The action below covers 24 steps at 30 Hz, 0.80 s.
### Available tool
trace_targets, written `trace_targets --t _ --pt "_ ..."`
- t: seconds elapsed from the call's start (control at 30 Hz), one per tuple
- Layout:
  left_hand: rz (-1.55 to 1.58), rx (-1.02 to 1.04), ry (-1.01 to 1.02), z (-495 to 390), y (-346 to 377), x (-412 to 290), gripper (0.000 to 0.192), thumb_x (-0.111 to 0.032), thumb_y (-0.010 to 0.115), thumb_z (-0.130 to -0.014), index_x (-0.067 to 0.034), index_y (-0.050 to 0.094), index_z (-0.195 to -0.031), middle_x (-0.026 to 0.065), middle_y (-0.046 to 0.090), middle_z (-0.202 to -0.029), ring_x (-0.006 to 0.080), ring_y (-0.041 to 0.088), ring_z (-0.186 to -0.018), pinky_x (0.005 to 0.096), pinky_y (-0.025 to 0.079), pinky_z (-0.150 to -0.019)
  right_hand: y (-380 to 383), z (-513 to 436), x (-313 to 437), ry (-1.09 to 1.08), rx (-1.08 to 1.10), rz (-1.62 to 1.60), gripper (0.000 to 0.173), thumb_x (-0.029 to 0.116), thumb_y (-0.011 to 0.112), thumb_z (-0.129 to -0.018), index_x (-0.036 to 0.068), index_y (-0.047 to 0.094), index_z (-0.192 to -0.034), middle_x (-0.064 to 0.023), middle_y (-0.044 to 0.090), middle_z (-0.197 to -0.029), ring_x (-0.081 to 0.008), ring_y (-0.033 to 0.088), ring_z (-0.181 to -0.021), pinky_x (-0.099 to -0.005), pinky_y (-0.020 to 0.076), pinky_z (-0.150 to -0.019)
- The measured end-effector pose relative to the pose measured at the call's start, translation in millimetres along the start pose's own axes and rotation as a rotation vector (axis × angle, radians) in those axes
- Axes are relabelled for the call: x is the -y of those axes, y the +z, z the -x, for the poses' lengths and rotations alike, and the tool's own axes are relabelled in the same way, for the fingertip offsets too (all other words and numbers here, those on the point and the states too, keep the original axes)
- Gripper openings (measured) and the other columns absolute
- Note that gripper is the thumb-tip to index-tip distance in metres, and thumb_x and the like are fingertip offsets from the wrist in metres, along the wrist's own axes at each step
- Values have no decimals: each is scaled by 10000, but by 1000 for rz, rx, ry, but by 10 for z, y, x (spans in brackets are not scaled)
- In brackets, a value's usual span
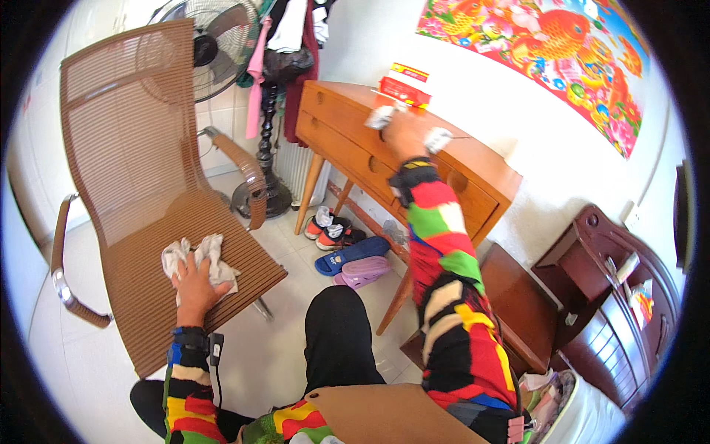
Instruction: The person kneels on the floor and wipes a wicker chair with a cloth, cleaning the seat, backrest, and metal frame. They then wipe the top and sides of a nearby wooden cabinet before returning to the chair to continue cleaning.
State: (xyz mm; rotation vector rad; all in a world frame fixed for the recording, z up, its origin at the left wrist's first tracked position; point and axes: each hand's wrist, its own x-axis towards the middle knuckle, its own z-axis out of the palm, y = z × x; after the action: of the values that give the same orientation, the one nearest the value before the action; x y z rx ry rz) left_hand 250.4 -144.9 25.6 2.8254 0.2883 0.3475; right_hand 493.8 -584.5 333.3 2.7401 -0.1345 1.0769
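Note:
My left hand (195, 288) lies spread, palm down, on a crumpled white cloth (213, 255) on the seat of a brown mesh armchair (138, 266). Its fingers are apart and press on the cloth. My right hand (407, 136) reaches out to the top of a wooden desk with drawers (477, 150). The hand is closed and blurred, and pieces of a white cloth-like item (438, 140) stick out on both sides of it. Just beyond it stand red and yellow boxes (400, 89).
Sneakers (333, 236), a blue slipper (346, 256) and purple clogs (365, 271) lie on the tiled floor beside the desk. Behind the chair are a fan (213, 50) and a clothes stand (270, 122). Dark wooden furniture (527, 294) stands at right, near a fabric-filled bag (588, 410).

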Motion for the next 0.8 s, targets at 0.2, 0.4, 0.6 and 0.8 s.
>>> trace_targets --t 0.2,0.4,0.6,0.8 --pt "-28 -50 -50 -115 194 112 748 -457 800 -854 -151 576 -1499 215 371 -1665 491 282 -1545 740 266 -1175 182 137 26 -65 -178 140 229 241 620 -965 137 778 -1094 -108 758 -1145 -366 705 -1097 -583 486 -890" --pt "-81 -198 -1 -103 301 195 582 -369 788 -875 -124 632 -1380 154 529 -1477 438 433 -1420 686 367 -1121 -389 869 -573 -83 -191 201 247 237 618 -954 127 745 -1135 -108 741 -1148 -328 681 -1127 -567 484 -922" --pt "-34 -277 35 135 175 177 437 -300 825 -848 -85 673 -1197 132 580 -1267 391 525 -1258 618 434 -1037 -1054 1762 -1495 -7 -224 175 286 196 676 -929 135 740 -1201 -135 742 -1129 -345 706 -1108 -603 459 -1006" --pt "-21 -285 24 681 -14 196 530 -231 853 -769 -90 668 -1245 136 604 -1205 394 548 -1211 573 445 -1030 -1160 1823 -2302 285 -80 -327 366 260 648 -967 23 725 -1236 -264 736 -1159 -475 692 -1124 -537 530 -993"
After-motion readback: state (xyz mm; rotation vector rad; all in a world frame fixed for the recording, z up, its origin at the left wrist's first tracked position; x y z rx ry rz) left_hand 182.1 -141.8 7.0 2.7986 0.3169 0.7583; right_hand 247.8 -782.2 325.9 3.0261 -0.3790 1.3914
